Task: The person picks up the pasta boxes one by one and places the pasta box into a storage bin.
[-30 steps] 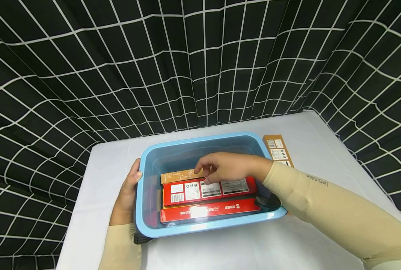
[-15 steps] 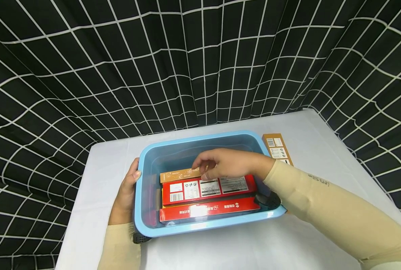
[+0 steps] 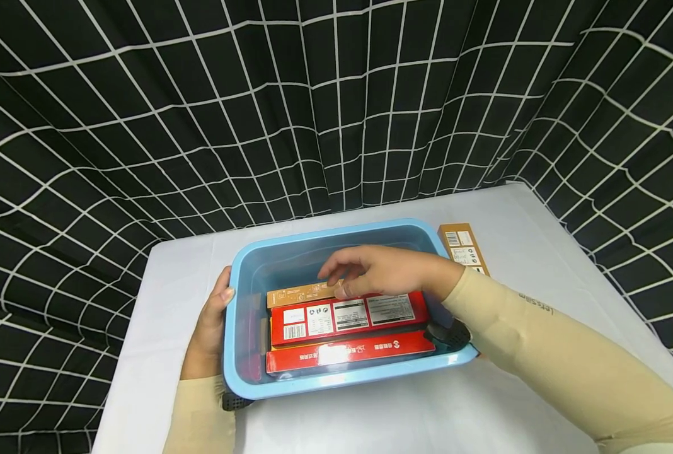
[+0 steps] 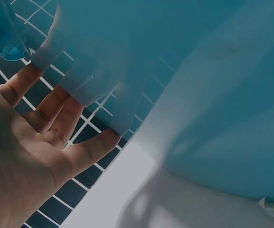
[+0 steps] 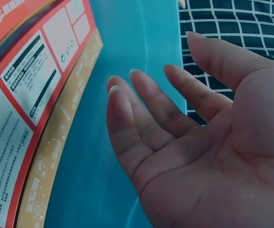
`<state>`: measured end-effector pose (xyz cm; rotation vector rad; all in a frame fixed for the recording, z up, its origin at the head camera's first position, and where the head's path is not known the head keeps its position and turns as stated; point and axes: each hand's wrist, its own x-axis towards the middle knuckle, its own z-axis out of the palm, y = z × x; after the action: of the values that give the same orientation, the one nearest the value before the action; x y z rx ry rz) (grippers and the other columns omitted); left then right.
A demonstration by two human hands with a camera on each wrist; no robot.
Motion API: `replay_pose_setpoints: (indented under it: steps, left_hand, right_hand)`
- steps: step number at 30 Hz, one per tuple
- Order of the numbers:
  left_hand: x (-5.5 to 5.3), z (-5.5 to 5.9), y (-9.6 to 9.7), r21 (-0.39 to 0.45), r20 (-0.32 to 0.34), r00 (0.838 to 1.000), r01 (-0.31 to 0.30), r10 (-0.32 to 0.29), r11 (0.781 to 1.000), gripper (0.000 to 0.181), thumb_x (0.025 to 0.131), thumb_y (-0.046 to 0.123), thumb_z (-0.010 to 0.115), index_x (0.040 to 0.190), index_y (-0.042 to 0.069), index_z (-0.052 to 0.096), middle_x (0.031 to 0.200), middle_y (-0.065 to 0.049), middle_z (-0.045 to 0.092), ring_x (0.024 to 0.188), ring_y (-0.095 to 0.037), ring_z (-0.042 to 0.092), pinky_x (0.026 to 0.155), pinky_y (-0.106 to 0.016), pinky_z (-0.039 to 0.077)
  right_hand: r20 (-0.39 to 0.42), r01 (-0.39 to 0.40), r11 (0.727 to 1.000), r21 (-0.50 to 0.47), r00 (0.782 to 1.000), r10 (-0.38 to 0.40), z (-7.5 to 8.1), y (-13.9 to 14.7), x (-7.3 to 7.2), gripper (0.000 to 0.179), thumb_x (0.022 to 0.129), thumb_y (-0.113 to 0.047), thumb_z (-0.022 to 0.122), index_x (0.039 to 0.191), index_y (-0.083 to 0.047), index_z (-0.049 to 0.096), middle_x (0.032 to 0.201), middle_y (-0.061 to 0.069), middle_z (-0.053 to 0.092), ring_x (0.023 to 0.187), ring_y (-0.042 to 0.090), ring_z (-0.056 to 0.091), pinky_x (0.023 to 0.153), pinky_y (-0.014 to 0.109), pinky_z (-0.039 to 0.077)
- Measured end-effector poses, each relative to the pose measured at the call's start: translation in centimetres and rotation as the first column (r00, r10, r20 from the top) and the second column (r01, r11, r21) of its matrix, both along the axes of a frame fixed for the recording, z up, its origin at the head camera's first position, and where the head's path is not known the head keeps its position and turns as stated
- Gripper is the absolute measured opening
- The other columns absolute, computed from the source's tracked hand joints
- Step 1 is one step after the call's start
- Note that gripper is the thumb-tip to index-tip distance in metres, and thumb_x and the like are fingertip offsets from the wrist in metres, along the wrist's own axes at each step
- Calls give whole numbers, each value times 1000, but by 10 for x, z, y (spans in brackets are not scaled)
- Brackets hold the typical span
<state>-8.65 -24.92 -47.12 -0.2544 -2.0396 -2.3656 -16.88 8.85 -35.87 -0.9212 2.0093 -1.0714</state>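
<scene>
A light blue plastic bin holds several long, narrow boxes lying side by side. My left hand is at its left end, thumb tip at the rim; in the left wrist view the spread fingers touch the outer wall. My right hand is inside the bin over the tan box, its fingers loosely bent and holding nothing. In front of the tan box lie a red box with white labels and a red box with white lettering. The right wrist view shows a gap between this hand and the boxes.
Another tan box with labels lies on the white table, just right of the bin. Black curtains with a white grid stand behind and along both sides. A black device is strapped at the right wrist, over the bin's front right corner.
My right hand has shifted slightly away from me and to the left, from over the labelled red box to over the tan one. The left hand keeps its place at the bin.
</scene>
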Motion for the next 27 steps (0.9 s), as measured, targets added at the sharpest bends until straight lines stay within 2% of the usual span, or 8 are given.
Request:
replay_pose_setpoints:
  steps: [4, 11, 13, 20, 24, 27]
  left_hand:
    - [1, 0, -1, -1, 0, 1000, -2, 2, 1000, 54, 102, 32, 39, 150, 11, 50, 131, -23, 56, 114, -29, 53, 90, -43, 51]
    - [1, 1, -2, -3, 9, 1000, -1, 1, 1000, 54, 102, 32, 39, 151, 12, 50, 134, -25, 55, 116, -32, 52, 93, -44, 50]
    - [0, 1, -2, -4, 7, 1000, 1, -1, 1000, 55, 102, 33, 39, 151, 12, 50, 135, -25, 55, 117, -32, 52, 92, -44, 50]
    - [-2, -1, -1, 26, 0, 999, 32, -32, 999, 53, 101, 31, 38, 150, 13, 50, 133, -23, 55, 114, -28, 52, 92, -43, 51]
    - [-1, -1, 0, 34, 4, 1000, 26, -27, 999, 52, 100, 31, 39, 148, 14, 50, 132, -22, 55, 114, -28, 52, 92, -43, 51]
    - [0, -2, 1, 38, 6, 1000, 25, -25, 999, 52, 100, 31, 39, 148, 14, 50, 131, -22, 55, 113, -28, 53, 91, -43, 51]
  right_hand:
    - [18, 17, 999, -33, 1000, -16, 1, 0, -1, 40, 104, -25, 73, 142, -15, 68, 136, 8, 67, 121, 25, 65, 103, 47, 52]
    - [34, 34, 997, -70, 999, -32, 0, 2, -2, 42, 104, -26, 71, 145, -18, 66, 139, 4, 66, 127, 23, 60, 101, 47, 53]
    - [39, 44, 994, -97, 998, -41, 1, 3, -2, 44, 104, -26, 70, 147, -16, 64, 140, 6, 66, 128, 24, 61, 102, 48, 52]
    - [59, 110, 981, -161, 993, -101, 3, 11, -4, 48, 105, -27, 70, 151, -16, 61, 142, 7, 65, 127, 25, 63, 100, 49, 54]
    - [72, 128, 970, -205, 991, -115, 7, 15, -3, 49, 106, -29, 70, 152, -17, 60, 143, 7, 64, 126, 27, 64, 99, 55, 54]
    - [98, 157, 952, -262, 986, -136, 11, 18, -2, 50, 106, -29, 70, 153, -15, 59, 144, 8, 64, 125, 30, 65, 98, 59, 53]
